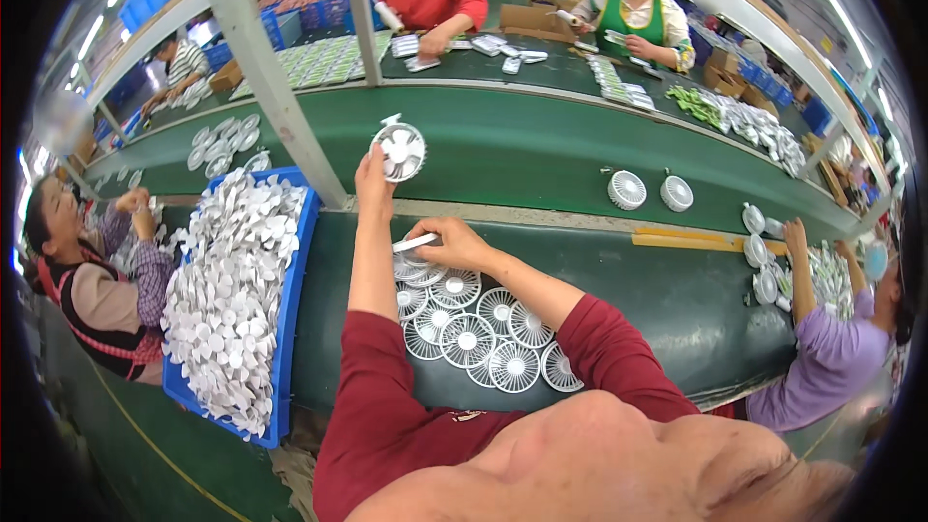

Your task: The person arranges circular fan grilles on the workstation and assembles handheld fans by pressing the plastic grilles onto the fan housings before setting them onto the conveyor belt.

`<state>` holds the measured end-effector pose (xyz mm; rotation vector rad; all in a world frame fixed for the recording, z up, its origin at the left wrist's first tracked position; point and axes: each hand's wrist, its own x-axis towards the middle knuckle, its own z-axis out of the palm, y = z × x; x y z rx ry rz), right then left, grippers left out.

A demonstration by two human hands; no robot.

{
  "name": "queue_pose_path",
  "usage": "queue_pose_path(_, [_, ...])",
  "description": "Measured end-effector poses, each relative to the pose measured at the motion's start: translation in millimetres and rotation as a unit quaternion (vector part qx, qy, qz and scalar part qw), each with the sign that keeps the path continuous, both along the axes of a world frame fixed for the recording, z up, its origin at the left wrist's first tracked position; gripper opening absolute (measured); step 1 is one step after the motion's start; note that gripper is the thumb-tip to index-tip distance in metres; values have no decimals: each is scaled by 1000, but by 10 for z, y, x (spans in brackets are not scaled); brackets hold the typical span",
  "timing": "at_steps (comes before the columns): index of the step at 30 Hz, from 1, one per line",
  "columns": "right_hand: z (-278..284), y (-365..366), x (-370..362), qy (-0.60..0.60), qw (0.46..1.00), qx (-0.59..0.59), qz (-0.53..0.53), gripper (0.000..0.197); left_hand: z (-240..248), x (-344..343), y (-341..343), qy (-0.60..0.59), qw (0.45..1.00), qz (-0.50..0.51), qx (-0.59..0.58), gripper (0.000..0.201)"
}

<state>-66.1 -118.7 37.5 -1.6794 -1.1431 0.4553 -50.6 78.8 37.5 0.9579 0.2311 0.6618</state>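
Note:
My left hand (375, 182), reaching out over the edge of the belt, grips a small white fan head (402, 153) with its blades facing up. Closer in, my right hand (454, 243) is closed on a round white fan grille (414, 243), seen nearly edge-on. Below that hand, several loose round white grilles (467, 339) lie overlapping on the dark green work table (619, 300). The fingertips of my right hand are partly hidden by its own back.
At my left stands a blue crate (302, 266) heaped with white plastic parts (230, 309). Two fan heads (627, 189) sit on the green conveyor belt (522, 155). Yellow strips (696, 241) edge the table. Co-workers sit on both sides and across; a metal post (266, 68) rises ahead.

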Motion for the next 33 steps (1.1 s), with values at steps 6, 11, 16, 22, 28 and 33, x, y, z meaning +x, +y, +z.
queue_pose_path(6, [170, -519, 168, 204, 973, 94, -44, 17, 153, -417, -606, -132, 958, -127, -219, 43])
queue_pose_path(11, [422, -682, 211, 228, 926, 274, -126, 32, 105, -464, -974, -136, 922, -231, -279, 54])
queue_pose_path(16, [443, -747, 172, -269, 912, 149, -270, 52, -2, -412, -1308, -70, 918, -305, -245, 45])
queue_pose_path(22, [449, -793, 29, -425, 873, 54, -232, 69, 138, -453, -1397, -46, 935, -261, -238, 41])
queue_pose_path(28, [147, -602, 102, -227, 945, 129, -197, 69, 190, -468, -1588, -67, 987, -89, -113, 36])
queue_pose_path(33, [141, -434, 127, 50, 964, 236, -114, 54, 216, -451, -1807, -57, 970, 121, 204, 29])
